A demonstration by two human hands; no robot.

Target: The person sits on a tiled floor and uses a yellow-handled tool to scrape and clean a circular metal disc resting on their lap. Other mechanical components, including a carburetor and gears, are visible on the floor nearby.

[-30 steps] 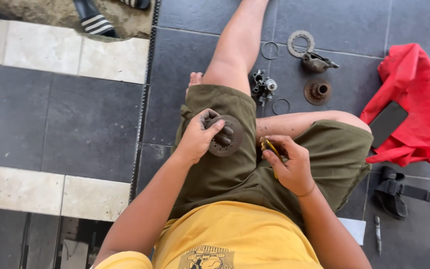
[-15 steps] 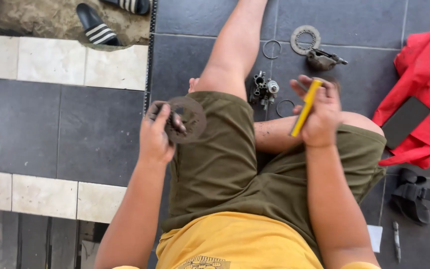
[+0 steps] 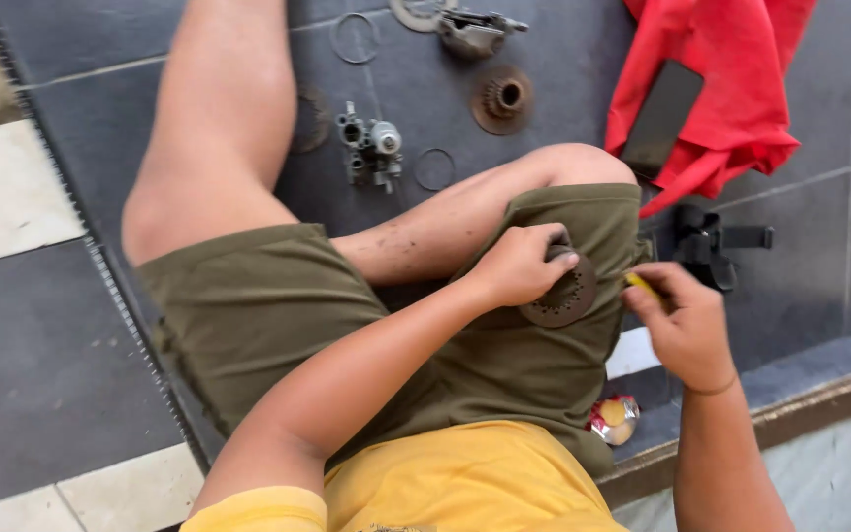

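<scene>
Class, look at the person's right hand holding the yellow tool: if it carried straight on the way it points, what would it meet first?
The right hand points its yellow tool leftward, so it would probably first meet the round perforated metal disc that the left hand holds on the thigh, though depth is unclear.

We sit on a tiled floor (image 3: 71, 394), an informal repair spot. Around us lie a carburetor (image 3: 370, 146), gear (image 3: 501, 99) and rings (image 3: 434, 168).

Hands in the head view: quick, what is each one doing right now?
Left hand: closed on the round dark perforated metal disc resting on the thigh.
Right hand: closed around a thin yellow tool.
</scene>
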